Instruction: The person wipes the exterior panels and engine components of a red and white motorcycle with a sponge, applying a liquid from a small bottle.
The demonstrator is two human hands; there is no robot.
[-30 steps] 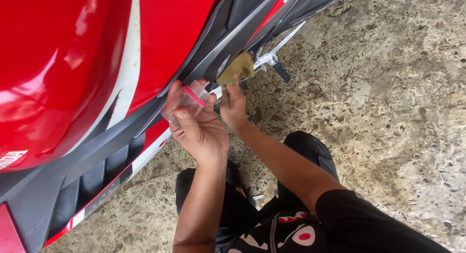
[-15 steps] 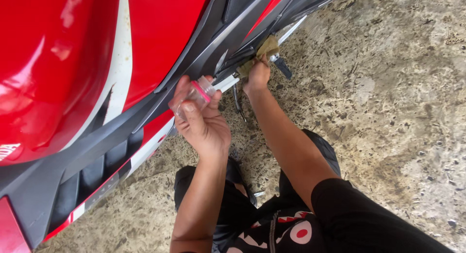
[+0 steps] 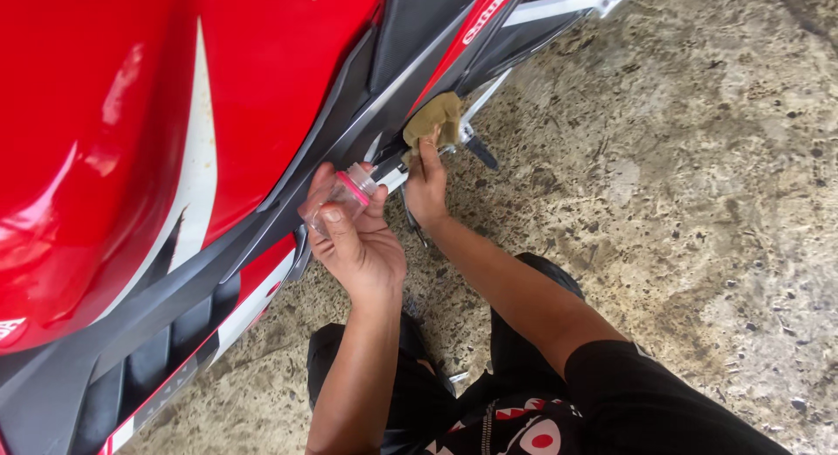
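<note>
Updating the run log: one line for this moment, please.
left hand: holds small clear bottle with pink band | right hand: presses tan cloth against red-and-black motorcycle fairing | rough concrete floor

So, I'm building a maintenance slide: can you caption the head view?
Left hand grips a small clear bottle; right hand presses a tan cloth under the red motorcycle.

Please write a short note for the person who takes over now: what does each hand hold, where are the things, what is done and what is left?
Left hand: holds a small clear bottle with a pink band, beside the red scooter.
Right hand: presses a tan cloth on the lower side panel, near the footpeg.
Done: cloth is on the panel.
Left: cannot tell how much is wiped; the panels further along look untouched.
</note>
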